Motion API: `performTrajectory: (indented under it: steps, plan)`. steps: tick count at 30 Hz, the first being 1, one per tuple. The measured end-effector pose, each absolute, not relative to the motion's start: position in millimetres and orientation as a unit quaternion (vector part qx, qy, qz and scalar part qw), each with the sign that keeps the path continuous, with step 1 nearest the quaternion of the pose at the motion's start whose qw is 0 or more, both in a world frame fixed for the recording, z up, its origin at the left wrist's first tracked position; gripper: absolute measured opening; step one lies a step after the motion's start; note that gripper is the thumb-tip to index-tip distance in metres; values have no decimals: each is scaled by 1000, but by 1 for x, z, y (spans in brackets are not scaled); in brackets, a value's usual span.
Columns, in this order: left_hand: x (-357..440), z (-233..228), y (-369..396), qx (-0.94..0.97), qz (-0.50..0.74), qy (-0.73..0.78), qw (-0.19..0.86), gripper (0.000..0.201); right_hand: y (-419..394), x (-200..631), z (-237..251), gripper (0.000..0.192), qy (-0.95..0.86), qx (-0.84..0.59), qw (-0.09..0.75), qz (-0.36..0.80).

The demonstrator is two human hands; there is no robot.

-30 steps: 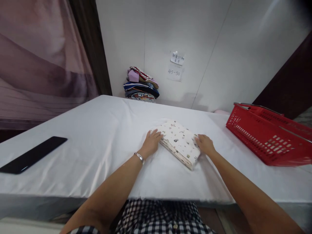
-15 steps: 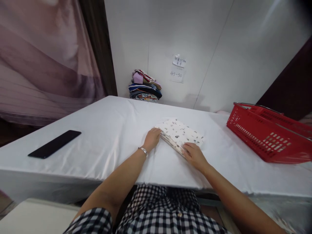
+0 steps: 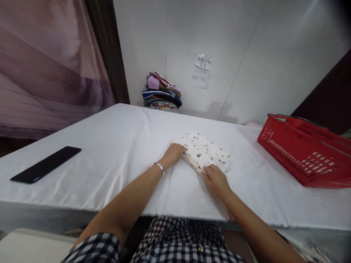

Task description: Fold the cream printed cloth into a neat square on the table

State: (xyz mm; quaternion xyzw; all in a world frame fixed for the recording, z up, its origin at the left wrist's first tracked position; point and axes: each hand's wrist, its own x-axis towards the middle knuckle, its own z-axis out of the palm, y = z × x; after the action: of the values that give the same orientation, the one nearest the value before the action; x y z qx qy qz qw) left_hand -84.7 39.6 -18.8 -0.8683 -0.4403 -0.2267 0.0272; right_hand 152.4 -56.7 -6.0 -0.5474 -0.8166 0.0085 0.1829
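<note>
A folded white cloth [image 3: 207,149] with small dark and grey prints lies on the white-covered table [image 3: 109,146] in front of me. Its near edge shows several stacked layers. My left hand [image 3: 174,153], a bracelet at its wrist, grips the left end of that layered edge, fingers over the top. At the edge's right end my right hand [image 3: 217,179] pinches the layers, thumb and fingers closed on them. The undersides of both hands are hidden.
On the table's left lies a flat black slab [image 3: 46,164]. A red plastic basket [image 3: 307,153] stands at the right. Several folded fabrics are piled in a stack [image 3: 161,93] by the wall, where paper notes [image 3: 201,71] hang.
Both hands have shifted slightly closer together along the cloth's layered near edge, still gripping it. The camera view has moved a little, so the surroundings sit slightly differently.
</note>
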Motion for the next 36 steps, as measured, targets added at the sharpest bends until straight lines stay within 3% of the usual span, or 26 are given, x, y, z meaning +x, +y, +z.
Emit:
performTrajectory:
  steps: [8,17,30,36]
  plan:
    - [-86,-16,42,-859,-243,-449,37,32,-55,155,-9,26,-793,-550,248,84]
    - [-92,-18,40,-857,-245,-453,3,30,-59,154,-20,22,-842,-494,210,-50]
    - [-95,-11,34,-854,-245,-456,-51,36,-58,151,-12,24,-812,-545,207,19]
    - [-91,-13,38,-851,-245,-464,-2,32,-58,154,-23,28,-826,-491,276,-19]
